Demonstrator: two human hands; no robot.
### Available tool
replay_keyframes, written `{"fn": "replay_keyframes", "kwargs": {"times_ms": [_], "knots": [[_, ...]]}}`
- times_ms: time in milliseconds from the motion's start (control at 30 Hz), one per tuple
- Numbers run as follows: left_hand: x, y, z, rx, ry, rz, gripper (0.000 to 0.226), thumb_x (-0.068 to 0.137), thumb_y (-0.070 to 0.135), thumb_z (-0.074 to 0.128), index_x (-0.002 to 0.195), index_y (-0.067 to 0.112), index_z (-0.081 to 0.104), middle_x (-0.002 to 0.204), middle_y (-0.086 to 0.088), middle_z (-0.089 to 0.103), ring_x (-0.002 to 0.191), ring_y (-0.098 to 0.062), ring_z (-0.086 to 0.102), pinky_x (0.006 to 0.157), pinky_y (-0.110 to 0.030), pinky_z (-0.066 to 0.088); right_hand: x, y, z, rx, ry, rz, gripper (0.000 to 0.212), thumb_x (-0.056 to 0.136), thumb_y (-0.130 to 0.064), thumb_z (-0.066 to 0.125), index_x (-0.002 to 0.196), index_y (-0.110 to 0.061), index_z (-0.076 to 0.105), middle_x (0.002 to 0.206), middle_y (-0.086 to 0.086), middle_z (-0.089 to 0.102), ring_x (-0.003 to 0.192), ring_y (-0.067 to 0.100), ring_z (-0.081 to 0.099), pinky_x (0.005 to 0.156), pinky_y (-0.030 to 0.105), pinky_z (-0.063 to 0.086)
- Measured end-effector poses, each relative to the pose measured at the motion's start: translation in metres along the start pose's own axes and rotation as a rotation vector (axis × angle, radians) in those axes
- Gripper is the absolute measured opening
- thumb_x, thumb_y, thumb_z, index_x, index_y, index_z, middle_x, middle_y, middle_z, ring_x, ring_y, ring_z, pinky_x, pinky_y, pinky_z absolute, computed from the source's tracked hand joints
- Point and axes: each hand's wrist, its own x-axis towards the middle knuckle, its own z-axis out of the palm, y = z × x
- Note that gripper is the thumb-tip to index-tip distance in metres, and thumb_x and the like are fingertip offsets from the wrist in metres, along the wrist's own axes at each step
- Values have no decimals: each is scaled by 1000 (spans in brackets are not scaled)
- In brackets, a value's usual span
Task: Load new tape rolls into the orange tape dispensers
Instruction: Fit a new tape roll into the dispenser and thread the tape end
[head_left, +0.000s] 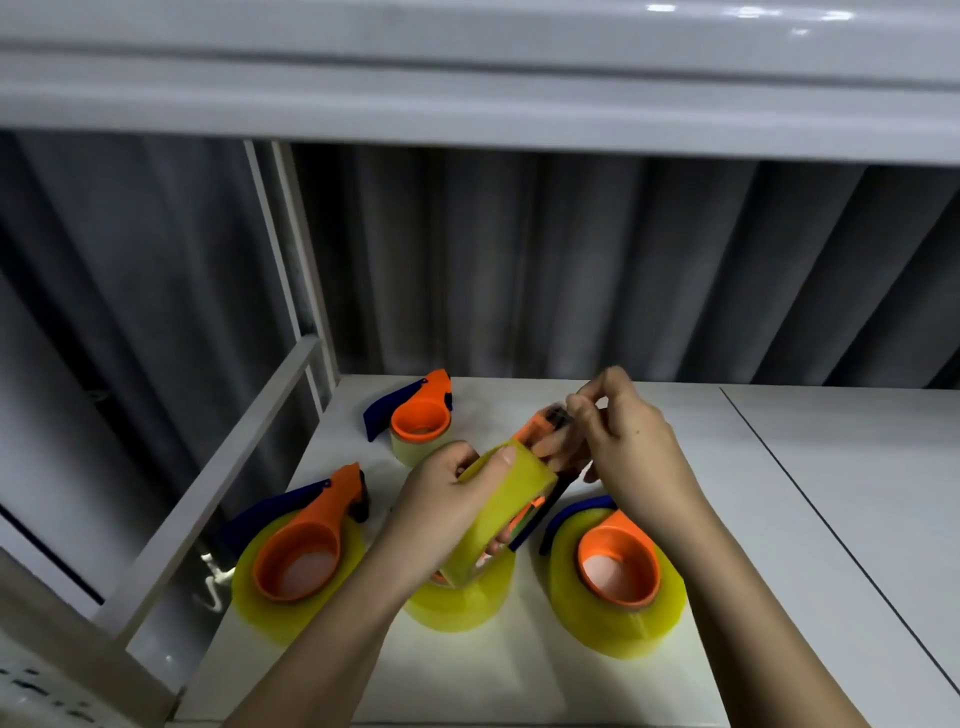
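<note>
My left hand (447, 499) grips a yellow tape roll (506, 499) mounted on an orange dispenser (540, 428), held tilted above the white table (779, 519). My right hand (628, 441) is at the dispenser's dark cutter end, thumb and forefinger pinching what looks like the tape's end. Under my hands another yellow roll (462, 603) stands on the table, partly hidden. A loaded orange dispenser (301, 556) with a blue handle lies at the left, another loaded dispenser (618, 566) at the right.
A third orange dispenser (421, 421) with a thin, pale roll sits at the back of the table. A white shelf frame (291, 322) rises at the left, with a shelf overhead. Grey curtain hangs behind. A seam (810, 499) divides the table surface on the right.
</note>
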Motion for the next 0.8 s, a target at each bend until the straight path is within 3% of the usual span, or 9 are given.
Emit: {"fn": "replay_keyframes", "kwargs": {"times_ms": [167,267,333,500,567,633,800], "knots": [[-1,10,-5,122,32,107,42,91,32,57,84,-8,47,49,-3,55,41,-12,58,42,-20,46,-4,-4,-6,-319,180,-165,19,98,-41,41,91,-24,43,78,-2,65,75,28,59,62,36,45],[-1,14,-10,161,14,141,36,92,31,56,78,0,48,44,4,53,41,-5,56,41,-16,42,0,-6,-9,-292,259,-226,18,96,-37,48,84,-26,44,86,-10,52,76,17,49,54,30,33],[-3,15,-11,148,-16,139,33,91,31,56,79,1,48,46,5,54,43,-6,57,43,-17,43,7,-3,-10,-244,243,-224,18,95,-35,51,81,-25,46,85,-11,48,77,13,45,53,23,30],[-6,19,-13,145,-50,128,32,92,29,56,74,5,46,45,7,55,43,-4,57,42,-14,42,17,8,-10,-110,149,-180,18,93,-32,55,78,-24,51,80,-9,56,81,16,54,62,33,43],[-5,22,-15,117,-65,108,36,92,28,56,83,-6,49,46,5,56,44,-5,59,42,-15,45,19,7,-12,-51,116,-181,17,93,-31,56,79,-23,52,80,-11,56,83,16,55,66,33,45],[-5,24,-18,83,-88,88,39,92,28,56,93,-11,50,50,0,58,45,-9,60,43,-19,49,20,5,-13,-12,84,-190,15,93,-28,56,80,-21,55,80,-14,56,86,15,55,68,29,44],[-7,23,-24,49,-164,60,42,91,33,55,93,-8,50,58,-14,63,48,-21,62,51,-31,55,23,5,-17,11,48,-245,14,93,-27,58,80,-20,57,81,-14,57,88,15,55,68,22,43]]}}
